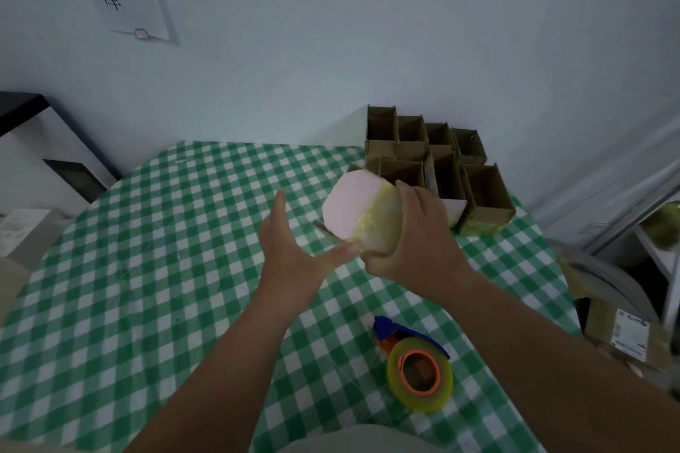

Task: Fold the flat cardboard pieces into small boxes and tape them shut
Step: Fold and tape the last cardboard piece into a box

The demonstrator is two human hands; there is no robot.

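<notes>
At frame centre, the right hand (412,235) grips a pink box (353,210), left hand (290,235) fingers straight; open boxes (441,158) behind, tape dispenser (415,364) on the desk (147,268) below.

Right hand (415,232) curls in a grip, raised; left hand (290,243) open beside it, fingers straight.

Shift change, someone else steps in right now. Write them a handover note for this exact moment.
Right hand grips the pink box, held above the table, one end already taped. Left hand is open, fingertips at the box's lower edge.
Tape dispenser lies on the table near you, untouched.
Done: a cluster of folded brown boxes at the far right by the wall, tops open.
Left: finish this box and set it with the others. No flat pieces are in view.
</notes>
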